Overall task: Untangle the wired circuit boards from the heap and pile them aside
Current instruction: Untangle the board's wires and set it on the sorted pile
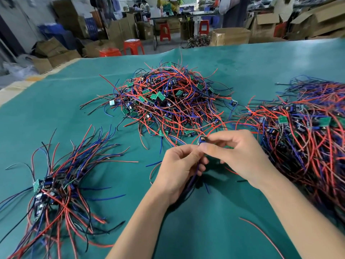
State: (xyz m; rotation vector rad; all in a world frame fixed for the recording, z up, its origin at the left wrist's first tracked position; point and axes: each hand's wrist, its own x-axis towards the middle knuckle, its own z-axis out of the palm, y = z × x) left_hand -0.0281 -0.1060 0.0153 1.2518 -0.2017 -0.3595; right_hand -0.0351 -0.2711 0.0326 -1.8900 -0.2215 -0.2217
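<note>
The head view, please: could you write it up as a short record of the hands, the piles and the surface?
surface: green mat
left hand: grips a bundle of wires running down from the palm
right hand: pinches a small circuit board
central heap: tangled red, blue and black wires with green boards
left pile: boards bunched together, wires fanned out
right pile: large, dense, partly blurred
stray red wire: lies alone near the right forearm
</note>
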